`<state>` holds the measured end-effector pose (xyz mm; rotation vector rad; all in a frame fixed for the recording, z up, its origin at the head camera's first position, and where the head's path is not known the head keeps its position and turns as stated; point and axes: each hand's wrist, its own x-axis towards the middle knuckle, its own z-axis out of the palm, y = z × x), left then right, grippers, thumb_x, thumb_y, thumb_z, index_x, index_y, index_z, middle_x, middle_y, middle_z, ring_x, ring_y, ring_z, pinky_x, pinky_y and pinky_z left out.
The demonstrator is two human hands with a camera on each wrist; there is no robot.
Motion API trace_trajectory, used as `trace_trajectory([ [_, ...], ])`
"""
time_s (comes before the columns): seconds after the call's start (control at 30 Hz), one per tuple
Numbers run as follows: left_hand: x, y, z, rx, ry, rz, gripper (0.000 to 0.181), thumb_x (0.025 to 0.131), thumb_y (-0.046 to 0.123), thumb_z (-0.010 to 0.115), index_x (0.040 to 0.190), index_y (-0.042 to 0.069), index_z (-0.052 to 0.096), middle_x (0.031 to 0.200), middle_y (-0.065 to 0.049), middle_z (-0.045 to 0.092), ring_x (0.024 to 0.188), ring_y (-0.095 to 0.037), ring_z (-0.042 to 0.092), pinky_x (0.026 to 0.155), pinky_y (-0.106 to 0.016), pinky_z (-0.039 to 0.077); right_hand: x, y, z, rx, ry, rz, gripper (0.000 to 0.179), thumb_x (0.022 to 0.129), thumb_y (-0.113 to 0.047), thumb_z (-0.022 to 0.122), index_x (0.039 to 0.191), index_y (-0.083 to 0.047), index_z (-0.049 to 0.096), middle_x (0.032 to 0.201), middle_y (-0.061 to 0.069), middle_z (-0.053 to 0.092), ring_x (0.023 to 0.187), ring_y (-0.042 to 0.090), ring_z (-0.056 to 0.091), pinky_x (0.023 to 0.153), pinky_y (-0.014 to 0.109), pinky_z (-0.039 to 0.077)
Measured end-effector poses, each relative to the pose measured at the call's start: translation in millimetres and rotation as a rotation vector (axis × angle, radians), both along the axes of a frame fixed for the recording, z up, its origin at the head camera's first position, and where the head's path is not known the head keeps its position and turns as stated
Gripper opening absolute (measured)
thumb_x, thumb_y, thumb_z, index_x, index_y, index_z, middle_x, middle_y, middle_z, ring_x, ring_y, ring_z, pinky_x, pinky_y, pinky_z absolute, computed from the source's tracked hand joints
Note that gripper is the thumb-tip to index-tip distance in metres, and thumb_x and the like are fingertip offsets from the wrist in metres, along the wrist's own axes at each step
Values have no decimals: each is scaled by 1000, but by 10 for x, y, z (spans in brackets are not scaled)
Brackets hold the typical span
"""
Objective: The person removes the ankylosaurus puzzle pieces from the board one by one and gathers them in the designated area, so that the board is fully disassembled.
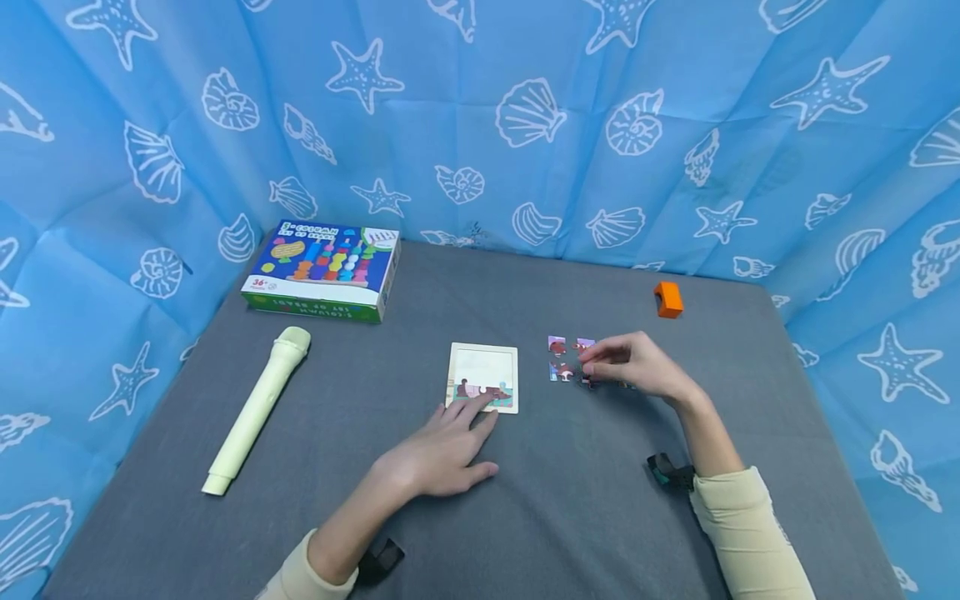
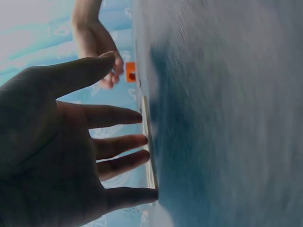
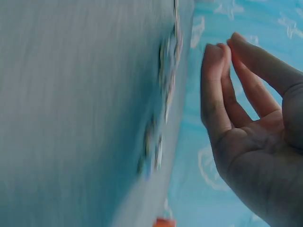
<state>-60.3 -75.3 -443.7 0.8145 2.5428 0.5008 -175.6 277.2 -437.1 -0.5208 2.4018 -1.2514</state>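
A small square puzzle board [image 1: 485, 360] lies mid-table, with joined pink, brown and teal jigsaw pieces [image 1: 469, 389] along its near side. My left hand [image 1: 442, 454] is spread, its straight fingertips resting on the near edge of the board; the left wrist view shows those fingers [image 2: 120, 147] reaching to the board's thin side. To the right, my right hand [image 1: 637, 365] hovers over several loose jigsaw pieces [image 1: 561, 372], partly covering them. In the right wrist view, the bent fingers [image 3: 215, 90] and thumb come close together above the table, with no piece visible between them.
An orange arch-shaped block [image 1: 669, 300] stands at the back right. A pale yellow toy microphone [image 1: 257, 408] lies on the left, below a colourful bead-set box [image 1: 322, 271]. Behind the grey-covered table [image 1: 570, 517] hangs a blue curtain [image 1: 420, 125] with shells and starfish.
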Motion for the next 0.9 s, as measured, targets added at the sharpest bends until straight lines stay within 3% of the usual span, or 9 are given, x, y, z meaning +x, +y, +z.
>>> trace_trajectory([
  [0.13,78,48,23,-34,-11,18,74,110,49,61,169,9,39,185,-10,14,170,-33,22,133,-66,29,-5,-232,-32,-63,-34,36,24,102,-11,77,121,3,77,114,22,79,90,31,75,83,31,66],
  [0.33,148,81,21,-48,-38,49,74,110,52,60,169,12,40,186,-6,5,172,-32,18,133,-66,27,-23,-613,-84,-127,-100,130,25,102,-7,75,122,7,76,118,27,77,93,18,78,90,34,67],
  [0.53,163,71,9,-15,-45,63,72,109,50,62,167,11,44,186,-8,6,171,-33,19,133,-67,28,-73,-978,-103,-133,-135,225,24,103,-5,72,123,7,74,118,25,77,93,16,78,88,37,68],
  [0.77,154,64,2,-18,-52,73,69,108,49,64,164,11,49,183,-12,21,171,-32,21,133,-65,29,-122,-1331,-137,-78,-141,291,21,105,-9,71,121,2,77,106,18,80,87,14,70,81,25,60],
  [0.9,149,50,-1,3,-60,74,66,109,47,64,161,10,52,182,-14,25,170,-33,22,133,-65,29,-155,-1515,-152,-51,-133,327,20,104,-7,70,119,3,78,97,17,80,81,15,69,77,24,59],
])
